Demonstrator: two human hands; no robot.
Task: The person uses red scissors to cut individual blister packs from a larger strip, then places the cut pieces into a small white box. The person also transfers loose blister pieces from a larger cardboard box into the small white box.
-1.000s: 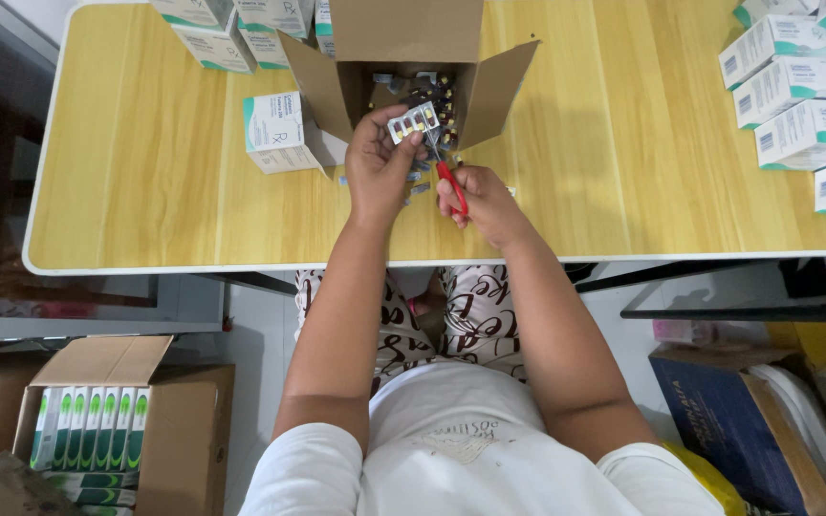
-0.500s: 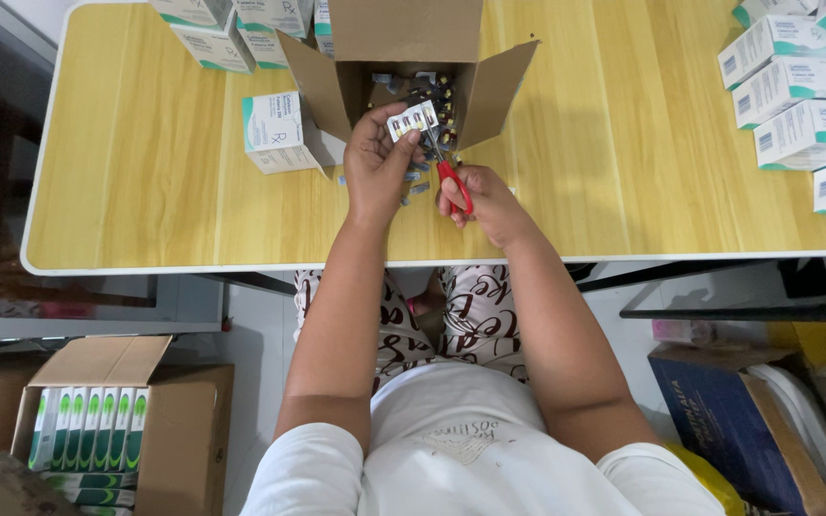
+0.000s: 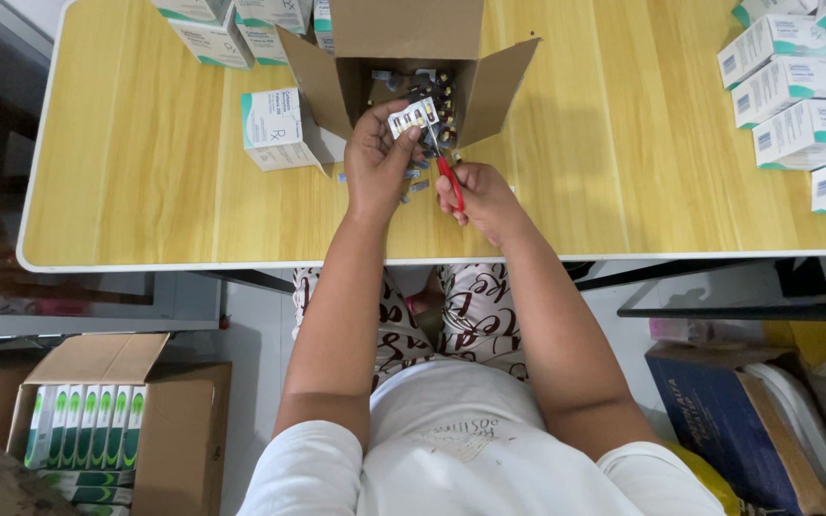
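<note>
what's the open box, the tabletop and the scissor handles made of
Open box: brown corrugated cardboard by its matte tan flaps. Tabletop: looks like wood-grain laminate, yellowish with streaks and a pale rim; solid wood cannot be ruled out. Scissors in the right hand: glossy red handles, probably plastic, with thin blades, likely metal.

Table top [image 3: 623, 172]: yellow wood grain with a pale white rim; open carton [image 3: 413, 38] on it plain brown. Scissors [image 3: 447, 172] have red handles; blister strip [image 3: 413, 117] is silver with dark capsules. Small boxes [image 3: 786, 86] white with teal-green bands; shirt [image 3: 461, 449] white; trousers [image 3: 470, 315] white, dark-lettered.
</note>
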